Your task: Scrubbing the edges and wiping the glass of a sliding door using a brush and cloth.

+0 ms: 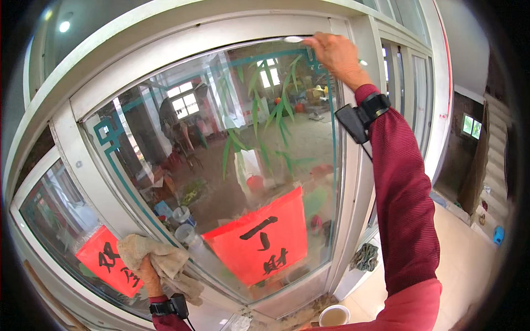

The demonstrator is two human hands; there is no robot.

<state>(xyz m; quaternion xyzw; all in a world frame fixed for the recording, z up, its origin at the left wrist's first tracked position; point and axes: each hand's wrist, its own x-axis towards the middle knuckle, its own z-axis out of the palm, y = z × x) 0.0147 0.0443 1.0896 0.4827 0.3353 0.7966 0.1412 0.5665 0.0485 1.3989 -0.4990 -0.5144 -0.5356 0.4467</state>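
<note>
My right hand [333, 56] is raised to the upper right corner of a glass door panel [265, 165]. It grips what looks like a toothbrush [293, 39], whose white head lies along the top edge of the glass under the white frame [232, 31]. The brush's green-and-white end shows beyond my wrist. Low on the left, my left hand [148, 273] holds a bunched beige cloth [159, 256] near the upright frame between two panels. The cloth covers most of my fingers. Red paper [265, 238] with black writing is on the glass, below painted green leaves.
A second red paper [103, 258] is on the left panel. By the door's foot stands a white bucket [334, 316] of murky liquid. A dark crumpled cloth [365, 256] lies on the ledge at right. Pale tiled floor [414, 231] and a blue object [498, 235] are farther right.
</note>
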